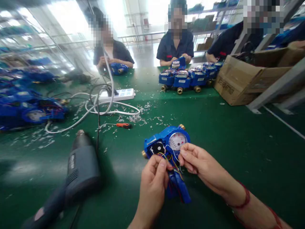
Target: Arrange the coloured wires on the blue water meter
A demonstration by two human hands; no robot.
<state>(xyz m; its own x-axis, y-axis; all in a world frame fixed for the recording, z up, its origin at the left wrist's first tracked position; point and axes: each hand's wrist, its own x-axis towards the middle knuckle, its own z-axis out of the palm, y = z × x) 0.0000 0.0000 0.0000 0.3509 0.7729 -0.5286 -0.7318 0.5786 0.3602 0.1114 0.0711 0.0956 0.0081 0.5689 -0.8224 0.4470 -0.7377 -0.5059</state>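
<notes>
A blue water meter (164,140) with a round white dial (177,141) and brass end fittings lies on the green bench in front of me. Its hinged blue cover (178,187) hangs open toward me. Thin coloured wires (175,159) come out of the body. My left hand (154,179) pinches some of these wires at the meter's near side. My right hand (196,162), with a red cord round its wrist, is closed at the white wire beside the dial; its fingertips partly hide what they hold.
A heat gun (83,168) lies at the left, near an orange screwdriver (124,125) and a white power strip (121,94). White scraps litter the green bench (238,143). More blue meters (182,79) stand ahead, beside a cardboard box (238,82). Several co-workers sit opposite.
</notes>
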